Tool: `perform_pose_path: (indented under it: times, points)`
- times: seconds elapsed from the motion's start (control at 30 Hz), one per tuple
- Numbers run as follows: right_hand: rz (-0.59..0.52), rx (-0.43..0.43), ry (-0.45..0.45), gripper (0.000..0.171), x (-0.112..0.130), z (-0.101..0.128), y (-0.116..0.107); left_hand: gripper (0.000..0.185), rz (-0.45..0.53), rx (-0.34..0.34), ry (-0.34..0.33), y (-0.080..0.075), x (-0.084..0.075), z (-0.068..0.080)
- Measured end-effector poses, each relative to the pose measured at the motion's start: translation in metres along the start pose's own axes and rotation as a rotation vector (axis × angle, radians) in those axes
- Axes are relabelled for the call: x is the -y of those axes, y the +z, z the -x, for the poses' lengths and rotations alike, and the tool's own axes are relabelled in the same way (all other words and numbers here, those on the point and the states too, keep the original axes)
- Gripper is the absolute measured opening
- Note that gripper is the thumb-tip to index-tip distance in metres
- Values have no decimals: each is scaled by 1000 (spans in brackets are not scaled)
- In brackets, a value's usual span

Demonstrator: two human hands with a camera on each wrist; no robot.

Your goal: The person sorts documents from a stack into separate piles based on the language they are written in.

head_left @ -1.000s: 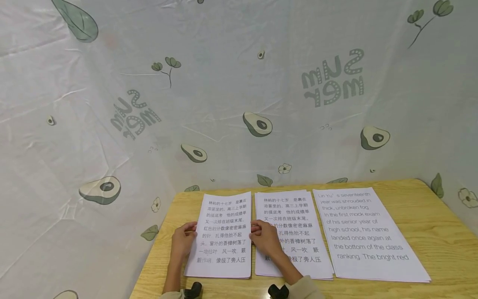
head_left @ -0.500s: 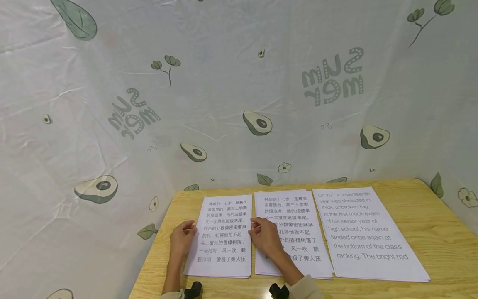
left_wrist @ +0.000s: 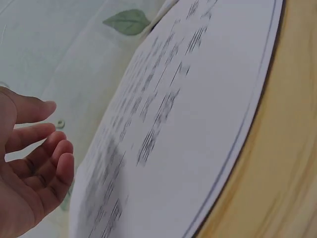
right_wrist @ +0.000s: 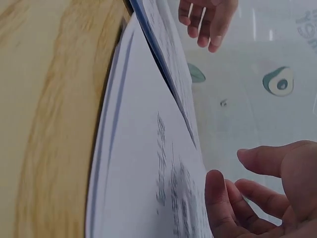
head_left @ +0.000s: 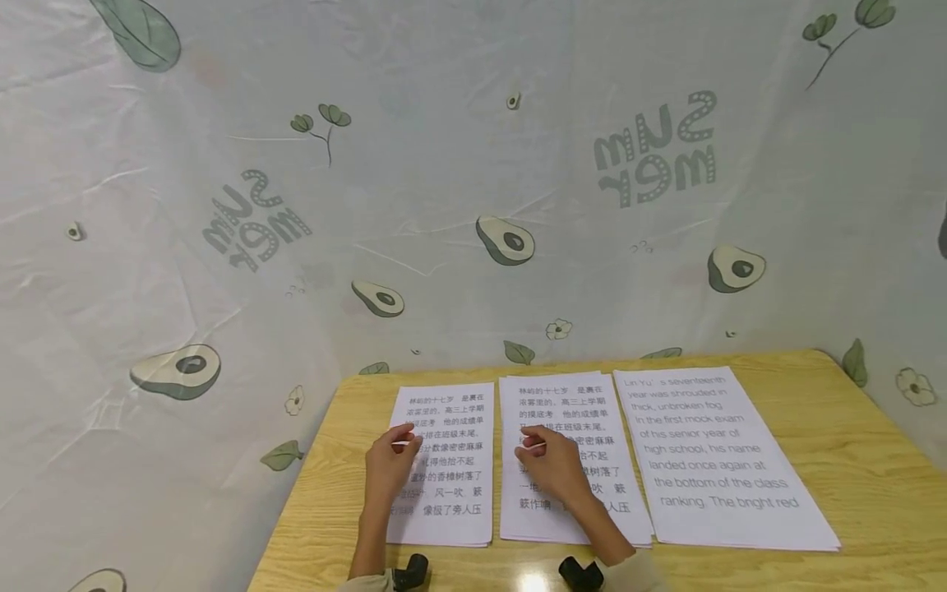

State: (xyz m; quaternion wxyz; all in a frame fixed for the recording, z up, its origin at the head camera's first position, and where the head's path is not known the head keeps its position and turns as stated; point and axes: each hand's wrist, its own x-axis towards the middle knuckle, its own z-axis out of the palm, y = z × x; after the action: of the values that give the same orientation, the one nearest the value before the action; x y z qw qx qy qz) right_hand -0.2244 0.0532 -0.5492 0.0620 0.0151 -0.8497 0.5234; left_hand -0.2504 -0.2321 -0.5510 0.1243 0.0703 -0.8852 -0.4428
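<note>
Papers (head_left: 449, 470) L, ctr & R on tbl (head_left: 843, 452) — cloth (head_left: 414, 189) behind.

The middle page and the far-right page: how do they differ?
The middle page carries Chinese characters; the far-right page carries English. The person's right hand hangs over the middle page, hiding some print, while no hand covers the far-right page. In the head view, the far-right page's left edge slants; the middle page's runs nearly straight up. Both are white, printed and lie on the table.
</note>
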Motion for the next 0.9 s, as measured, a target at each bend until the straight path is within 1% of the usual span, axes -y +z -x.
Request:
perform_pose_path:
  times: [0.13, 0.33, 0.57, 0.67, 0.83, 0.9]
  points:
    - [25, -13, 31, 35, -6, 2, -18, 32, 2, 19, 27, 18, -11, 3]
    - [74, -29, 73, 36, -22, 4, -48, 33, 32, 57, 10, 45, -28, 7]
    - [126, -45, 115, 40, -36, 9, -84, 35, 65, 114, 7, 68, -45, 12]
    - [143, -46, 112, 41, -39, 9, -97, 35, 64, 129, 8, 76, -51, 15]
    - [165, -53, 127, 44, -46, 11, -114, 35, 76, 155, 19, 90, -60, 18]
    - [172, -59, 146, 44, -49, 13, -119, 35, 92, 163, 23, 94, -64, 19]
